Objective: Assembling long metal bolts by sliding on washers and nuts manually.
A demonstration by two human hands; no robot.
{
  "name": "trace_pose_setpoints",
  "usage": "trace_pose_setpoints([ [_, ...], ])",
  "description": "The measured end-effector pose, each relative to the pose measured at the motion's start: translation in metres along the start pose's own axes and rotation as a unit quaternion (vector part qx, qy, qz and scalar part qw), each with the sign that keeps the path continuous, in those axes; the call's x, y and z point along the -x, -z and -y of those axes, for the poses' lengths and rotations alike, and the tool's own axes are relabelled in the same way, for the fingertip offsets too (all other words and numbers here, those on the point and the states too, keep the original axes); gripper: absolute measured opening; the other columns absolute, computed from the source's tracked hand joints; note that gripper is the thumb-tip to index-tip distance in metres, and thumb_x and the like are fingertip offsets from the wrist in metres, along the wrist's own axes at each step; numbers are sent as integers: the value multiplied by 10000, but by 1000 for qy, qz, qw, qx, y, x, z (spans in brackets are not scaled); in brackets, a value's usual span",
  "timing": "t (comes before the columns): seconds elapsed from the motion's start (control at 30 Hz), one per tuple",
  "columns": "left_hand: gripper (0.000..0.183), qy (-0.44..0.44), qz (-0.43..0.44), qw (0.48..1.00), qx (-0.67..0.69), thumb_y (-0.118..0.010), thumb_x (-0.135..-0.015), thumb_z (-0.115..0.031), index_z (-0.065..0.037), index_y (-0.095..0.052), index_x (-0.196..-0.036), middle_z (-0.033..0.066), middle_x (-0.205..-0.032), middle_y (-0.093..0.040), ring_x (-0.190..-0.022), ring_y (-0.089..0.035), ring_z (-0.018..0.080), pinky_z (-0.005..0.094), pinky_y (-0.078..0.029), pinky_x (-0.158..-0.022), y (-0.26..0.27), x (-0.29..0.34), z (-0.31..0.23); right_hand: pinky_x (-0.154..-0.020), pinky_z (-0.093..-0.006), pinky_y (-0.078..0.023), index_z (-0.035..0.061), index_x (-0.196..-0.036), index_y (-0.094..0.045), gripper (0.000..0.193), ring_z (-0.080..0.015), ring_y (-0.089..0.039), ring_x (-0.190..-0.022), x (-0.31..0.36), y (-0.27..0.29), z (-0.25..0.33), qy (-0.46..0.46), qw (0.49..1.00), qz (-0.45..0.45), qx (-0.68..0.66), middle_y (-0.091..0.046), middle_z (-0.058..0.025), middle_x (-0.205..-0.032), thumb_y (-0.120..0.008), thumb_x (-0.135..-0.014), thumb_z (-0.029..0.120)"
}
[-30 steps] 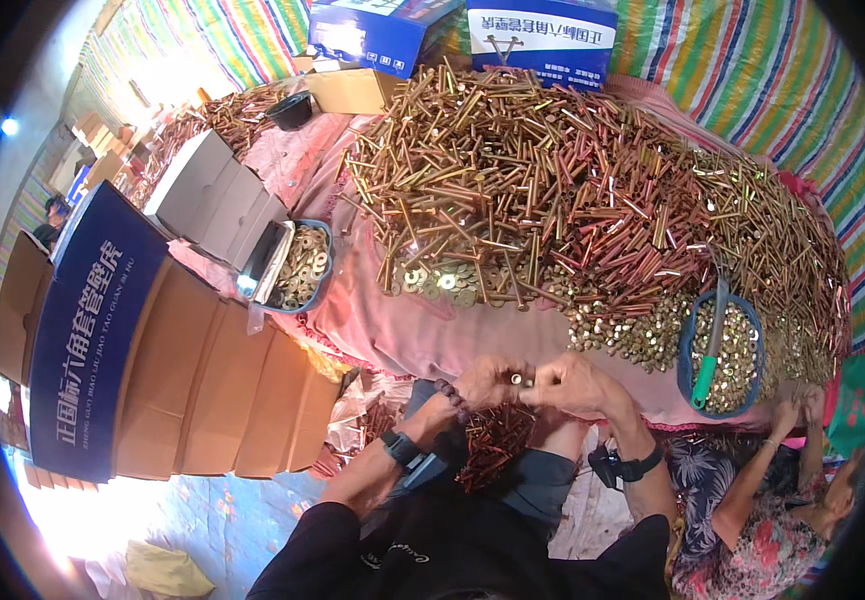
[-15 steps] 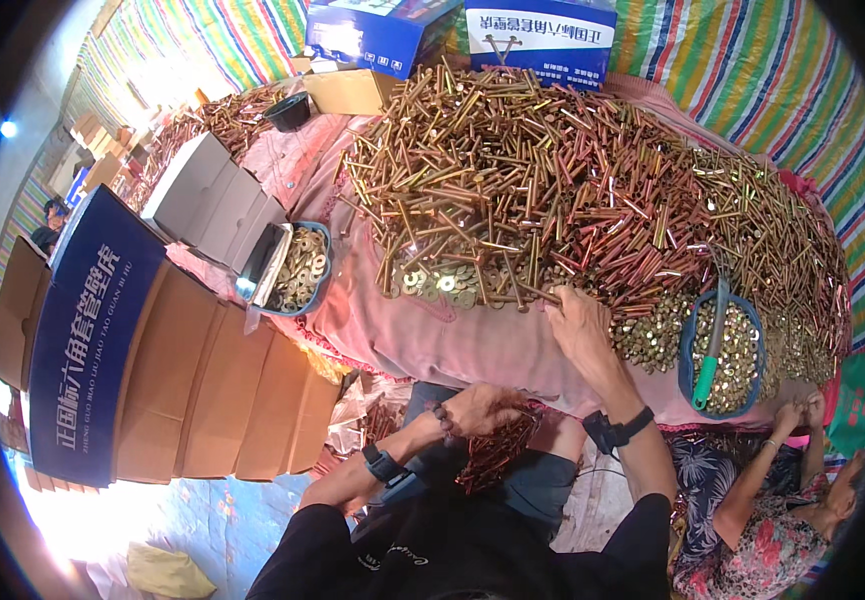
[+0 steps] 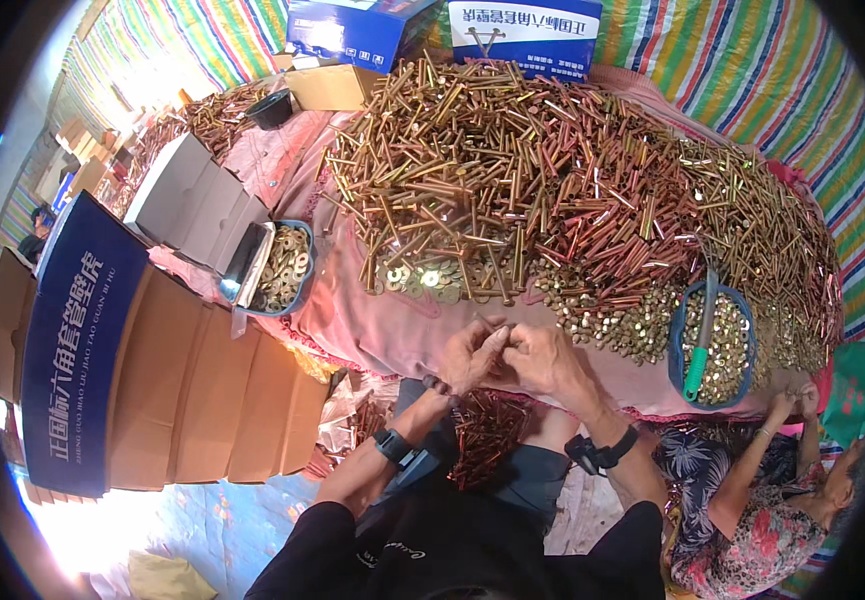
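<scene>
Your left hand [image 3: 468, 362] and right hand [image 3: 545, 358] meet at the fingertips; you can't tell whether the grip clasps anything. Beyond it, leftward, lie washers [image 3: 431, 277]; beyond, rightward, nuts [image 3: 618, 330]; farther off, the large bolt heap [image 3: 553, 180].

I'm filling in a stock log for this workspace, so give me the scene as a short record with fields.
hands: left hand and right hand together over the pink cloth; anything between them is too small to tell
bolts: large heap of bolts on the cloth
small pieces: loose nuts beside the heap
right container: blue basin of small pieces, green-handled tool lying in it
left container: blue tub of washers
nearby: co-worker, lower right
</scene>
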State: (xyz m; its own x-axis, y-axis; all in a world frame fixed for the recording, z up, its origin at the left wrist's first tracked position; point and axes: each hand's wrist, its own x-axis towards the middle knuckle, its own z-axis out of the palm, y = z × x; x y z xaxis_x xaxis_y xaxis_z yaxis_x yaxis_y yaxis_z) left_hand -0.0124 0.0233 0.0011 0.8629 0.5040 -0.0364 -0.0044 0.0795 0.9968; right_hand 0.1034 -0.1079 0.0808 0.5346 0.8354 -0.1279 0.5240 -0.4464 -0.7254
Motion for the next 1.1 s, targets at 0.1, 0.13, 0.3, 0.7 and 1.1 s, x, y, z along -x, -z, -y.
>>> trace_pose_setpoints([
  [0.1, 314, 29, -5, 998, 51, -631, -1058, -271, 15, -658, -1185, 29, -965, -726, -835, -650, 83, 250, -542, -726, -1, 2, 10, -647, -398, -537, -6, -943, -735, 223, -259, -696, -676, -5, 2, -8, -6, 999, 16, -50, -723, -195, -799, -680, -890, 204],
  [0.13, 277, 39, -23, 996, 73, -636, -1054, -262, 8, -681, -1098, 19, -901, -727, -809, -633, 74, 254, -531, -714, -1, 1, 8, -643, -394, -537, -2, -940, -743, 218, -242, -695, -674, -10, 1, -16, 10, 997, 11, -79, -734, -178, -799, -687, -895, 204],
  [0.3, 244, -50, -103, 993, 31, -603, -1067, -234, -13, -673, -992, 19, -826, -718, -729, -624, 80, 256, -513, -661, -7, 1, -2, -656, -401, -561, 40, -971, -777, 199, -250, -722, -695, -45, 12, -37, 36, 985, -170, -14, -744, -167, -790, -701, -910, 214],
  [0.7, 232, -74, -70, 993, -66, -619, -1052, -240, -11, -647, -1054, 66, -871, -733, -748, -664, 113, 285, -535, -672, 0, 5, 15, -679, -470, -534, -2, -804, -737, 269, -417, -689, -708, -92, 6, -21, -53, 978, -201, 0, -688, -248, -752, -706, -823, 264],
  [1.1, 329, 6, -109, 993, 34, -598, -1069, -266, -14, -624, -1280, 27, -907, -702, -673, -620, 65, 224, -502, -579, -8, 3, 9, -617, -419, -527, 31, -796, -765, 225, -268, -672, -602, -90, -3, -15, -14, 995, -94, 19, -681, -160, -641, -768, -794, 257],
])
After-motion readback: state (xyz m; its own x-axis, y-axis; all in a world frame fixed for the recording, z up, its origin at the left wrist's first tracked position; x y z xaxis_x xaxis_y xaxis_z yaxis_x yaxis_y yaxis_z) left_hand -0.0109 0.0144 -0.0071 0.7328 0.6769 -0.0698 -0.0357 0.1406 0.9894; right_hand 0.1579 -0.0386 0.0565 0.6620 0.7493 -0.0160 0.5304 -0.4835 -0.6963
